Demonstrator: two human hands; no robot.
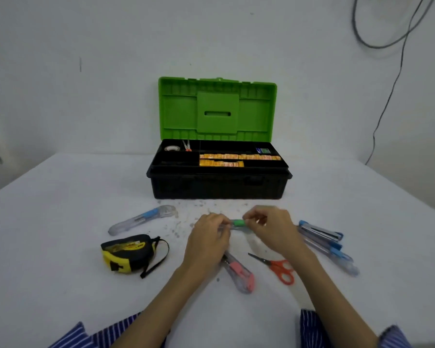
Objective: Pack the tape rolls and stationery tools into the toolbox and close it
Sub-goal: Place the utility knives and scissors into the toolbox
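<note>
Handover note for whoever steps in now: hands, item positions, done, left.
Left hand and right hand: each has a grip on one end of the green-slider cutter, in front of the toolbox.
Toolbox lid is open; its tray holds a tape roll and orange packs.
On the table: blue cutter, tape measure, pink cutter, red scissors, and blue tools at right.
Left: pack all these, close lid.
</note>
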